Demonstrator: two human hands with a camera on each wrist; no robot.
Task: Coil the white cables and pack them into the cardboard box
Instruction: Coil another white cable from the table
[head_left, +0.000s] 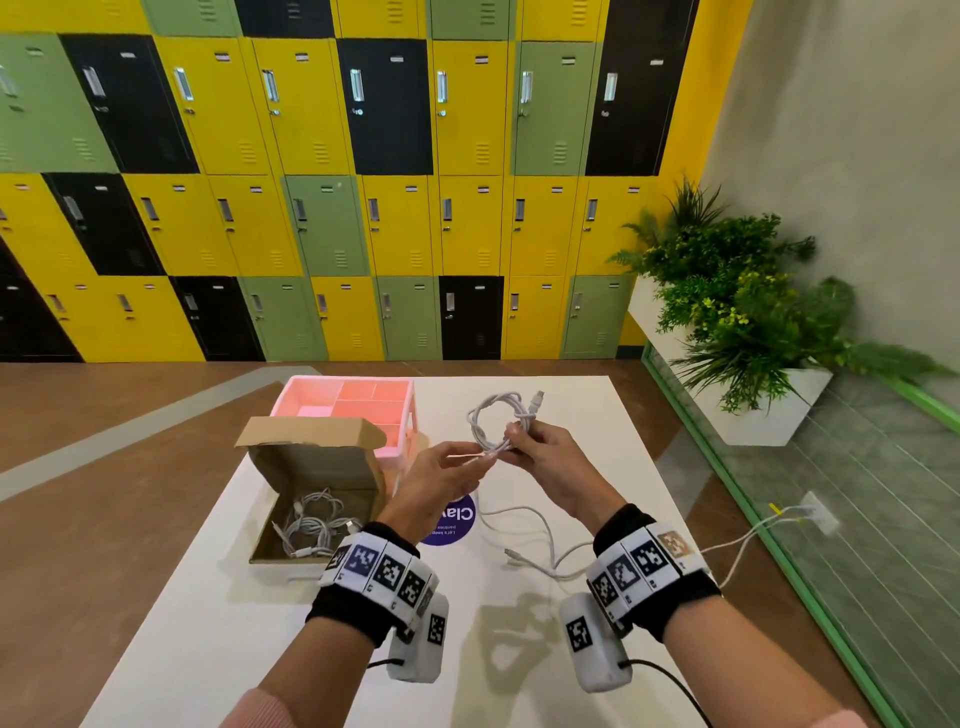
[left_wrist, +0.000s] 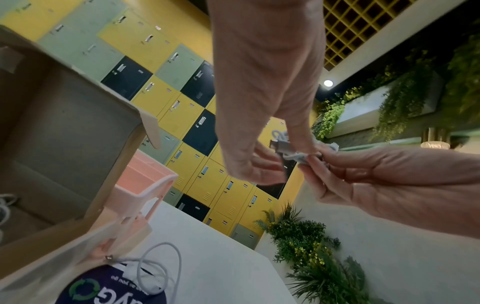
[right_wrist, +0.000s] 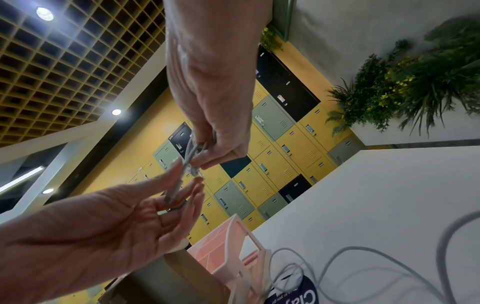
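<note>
1. White coil (head_left: 501, 422): your right hand (head_left: 550, 467) pinches it above the table (head_left: 597, 639) so the loops hold
2. Left hand (head_left: 441, 480): fingers pinch the loose end for tucking
3. Box (head_left: 317, 499): open at left, holding coiled cables

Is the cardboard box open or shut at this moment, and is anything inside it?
Open. The cardboard box has its lid flap standing up behind it, and coiled white cables already lie inside on its floor.

Both wrists wear black bands (head_left: 363, 608) topped with white strips of black-and-white square markers (head_left: 387, 571), white corded camera pods (head_left: 595, 642) beneath, and pink sleeves (head_left: 260, 709).
</note>
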